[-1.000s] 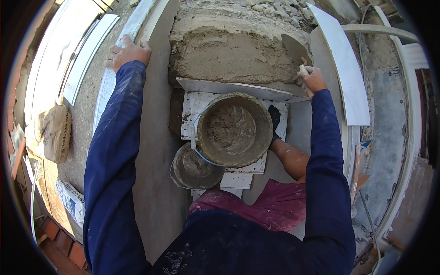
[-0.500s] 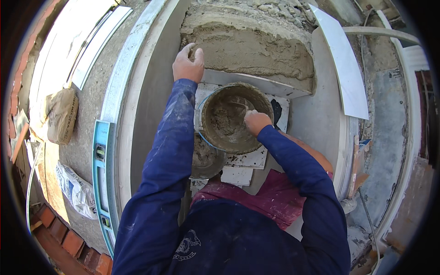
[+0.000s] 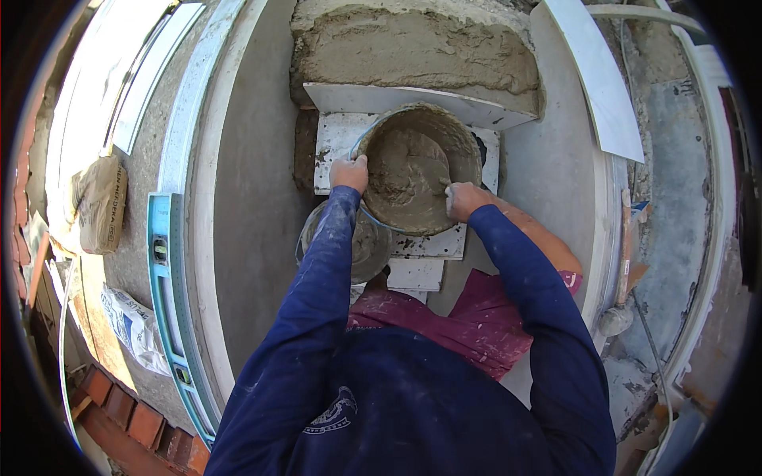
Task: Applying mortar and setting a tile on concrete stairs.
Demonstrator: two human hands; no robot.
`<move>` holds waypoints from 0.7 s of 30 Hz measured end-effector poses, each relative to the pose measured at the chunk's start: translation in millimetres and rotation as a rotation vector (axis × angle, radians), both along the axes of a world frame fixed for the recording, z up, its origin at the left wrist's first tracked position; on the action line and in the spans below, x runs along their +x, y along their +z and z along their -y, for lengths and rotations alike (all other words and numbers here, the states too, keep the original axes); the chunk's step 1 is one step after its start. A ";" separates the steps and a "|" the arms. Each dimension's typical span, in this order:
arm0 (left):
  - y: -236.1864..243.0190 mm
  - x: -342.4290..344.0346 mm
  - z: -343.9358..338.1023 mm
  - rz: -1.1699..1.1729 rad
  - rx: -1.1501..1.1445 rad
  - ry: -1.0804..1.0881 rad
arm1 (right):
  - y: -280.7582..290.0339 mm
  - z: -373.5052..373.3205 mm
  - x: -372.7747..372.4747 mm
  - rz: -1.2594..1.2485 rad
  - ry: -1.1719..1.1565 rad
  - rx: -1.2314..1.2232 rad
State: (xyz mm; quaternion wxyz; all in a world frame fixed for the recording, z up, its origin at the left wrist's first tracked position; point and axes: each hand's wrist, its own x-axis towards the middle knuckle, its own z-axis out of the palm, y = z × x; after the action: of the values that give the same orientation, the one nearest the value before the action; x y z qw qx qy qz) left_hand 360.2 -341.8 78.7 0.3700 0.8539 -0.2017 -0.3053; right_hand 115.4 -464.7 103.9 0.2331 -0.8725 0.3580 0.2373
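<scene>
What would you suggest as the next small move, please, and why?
I would probably scoop up some mortar with the right hand, since it reaches over the rim of the large bucket that holds the mortar, while the left hand seems to steady that bucket.

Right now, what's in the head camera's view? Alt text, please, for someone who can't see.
A person's left hand holds the left rim of a bucket of wet mortar; the right hand is closed at its right side. Spread mortar lies beyond, a blue spirit level at left.
</scene>
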 end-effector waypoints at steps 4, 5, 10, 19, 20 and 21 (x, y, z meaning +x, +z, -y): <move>16.4 -24.7 2.9 0.037 -0.087 -0.009 | -7.8 -45.9 20.0 0.176 -0.144 0.100; 13.0 -31.9 5.4 0.044 -0.120 -0.022 | -12.6 -49.4 18.1 0.215 -0.193 0.129; 23.2 -37.1 5.1 0.061 -0.199 -0.010 | 19.1 -61.9 -1.0 0.267 -0.433 0.318; -36.3 22.6 -30.2 0.008 -0.021 0.056 | 37.4 -40.2 -12.3 0.455 -0.448 0.356; -37.9 23.3 -33.2 0.010 -0.026 0.058 | 53.4 -35.6 -6.8 0.403 -0.529 0.476; -39.9 24.2 -36.0 -0.025 -0.059 0.108 | 64.7 -30.9 -1.3 0.348 -0.607 0.596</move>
State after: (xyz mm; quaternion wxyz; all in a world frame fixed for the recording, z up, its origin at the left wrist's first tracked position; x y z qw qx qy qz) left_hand 384.4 -305.8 38.9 0.4133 0.8484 -0.1597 -0.2895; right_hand 114.1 -433.8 168.5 0.5897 -0.6499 0.4688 0.1007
